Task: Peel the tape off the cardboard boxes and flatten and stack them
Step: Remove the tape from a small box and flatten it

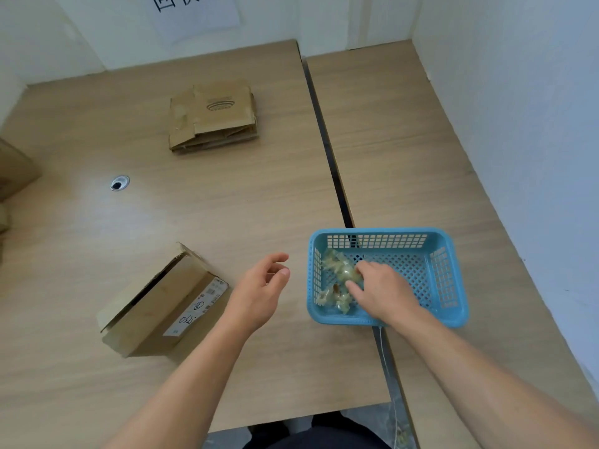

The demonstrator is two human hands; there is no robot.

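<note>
Two wood-look desks filled most of the view: the left desk (97, 384), wider, & the right desk (405, 140), w/ a dark gap (327, 150) running btw them. Pale walls (518, 92) closed in the far & right sides, & a paper sign (194, 14) w/ black characters hung on the far wall, cut off at the top.

On the left desk, far side, lay a stack of flattened cardboard (214, 115), printed face up, edges roughly squared. Nearer the person, left of centre, sat a cardboard box (162, 303), not flattened, top flaps parted along the seam, a white shipping label (197, 306) on the side facing the camera. More cardboard (13, 170) showed at the left edge, mostly out of frame.

A blue plastic basket (382, 231) straddled the gap near the front, holding crumpled wads of clear tape (337, 270) in its left half.

L hand (261, 290) hung above the left desk btw box & basket, fingers loosely curled, holding nothing, touching nothing. R hand (382, 290) reached down inside the basket, fingertips on the tape wads; couldn't tell if it pinched a piece or just rested on them.

A small round cable grommet (119, 183) sat in the left desk, well apart from both box & stack
</note>
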